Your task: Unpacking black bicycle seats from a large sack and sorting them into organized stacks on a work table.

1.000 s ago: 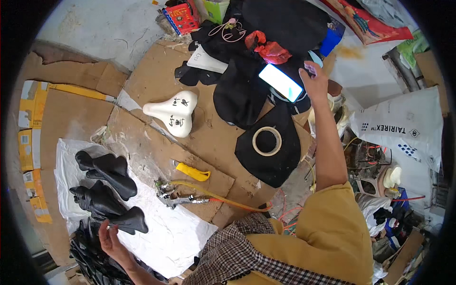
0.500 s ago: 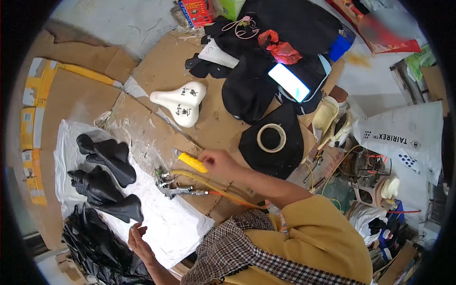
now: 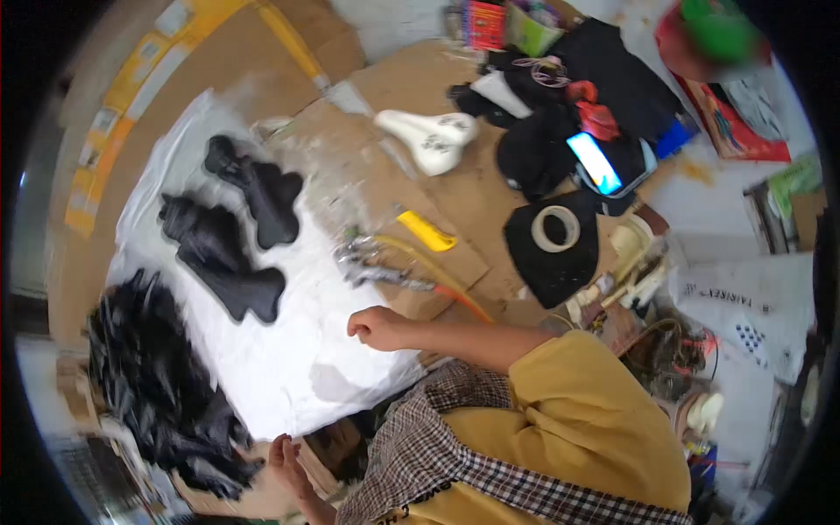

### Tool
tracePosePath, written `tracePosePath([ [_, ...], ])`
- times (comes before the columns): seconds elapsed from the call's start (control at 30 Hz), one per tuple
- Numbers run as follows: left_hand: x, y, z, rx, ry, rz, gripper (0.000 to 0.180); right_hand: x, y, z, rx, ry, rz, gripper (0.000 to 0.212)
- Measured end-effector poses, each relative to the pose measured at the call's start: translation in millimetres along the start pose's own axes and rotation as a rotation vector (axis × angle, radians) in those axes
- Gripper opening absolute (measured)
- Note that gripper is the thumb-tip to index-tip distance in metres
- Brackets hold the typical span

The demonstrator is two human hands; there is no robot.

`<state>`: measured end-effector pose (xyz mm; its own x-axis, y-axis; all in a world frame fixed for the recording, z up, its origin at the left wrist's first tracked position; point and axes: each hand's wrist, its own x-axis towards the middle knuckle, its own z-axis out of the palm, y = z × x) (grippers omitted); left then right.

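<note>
My right hand (image 3: pixel 378 329) is over the near right part of a white sheet (image 3: pixel 306 350), its fingers curled in and nothing showing in them. Low in the picture, my left hand (image 3: pixel 287 464) is beside a heap of shiny black pieces (image 3: pixel 162 376), its fingers loosely apart and empty. Several black bicycle saddles (image 3: pixel 219 249) lie on the sheet. A yellow utility knife (image 3: pixel 427 230) rests on cardboard beyond my right hand. Between them is a metal spray gun (image 3: pixel 376 267) with a hose. Farther back sits a white bicycle saddle (image 3: pixel 433 140) with dark handwriting.
On the right, a tape roll (image 3: pixel 556 229) lies on black fabric (image 3: pixel 542 271). A lit phone (image 3: pixel 594 164) rests on more dark cloth behind it. A cluttered area with a grey-white bag (image 3: pixel 744 302) borders the right side. Yellow tape edges the cardboard (image 3: pixel 293 39) at the back left.
My right hand has left the utility knife, which now lies on the cardboard, and has come nearer over the sheet. My left hand has drawn back from the black saddles. The view has turned.
</note>
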<state>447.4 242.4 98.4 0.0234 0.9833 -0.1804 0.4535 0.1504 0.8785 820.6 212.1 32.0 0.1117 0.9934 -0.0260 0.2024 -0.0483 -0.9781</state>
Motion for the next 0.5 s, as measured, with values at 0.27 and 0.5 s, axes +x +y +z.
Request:
tracePosePath([
  [0.27, -126, -131, -151, 0.068, 0.446, -0.166, 0.024, -33, -42, 156, 0.096, -0.424, 0.183, 0.014],
  [0.5, -273, -214, -216, -0.290, 0.939, -0.401, 0.015, -56, -78, 322, -0.068, -1.017, 0.297, 0.016],
])
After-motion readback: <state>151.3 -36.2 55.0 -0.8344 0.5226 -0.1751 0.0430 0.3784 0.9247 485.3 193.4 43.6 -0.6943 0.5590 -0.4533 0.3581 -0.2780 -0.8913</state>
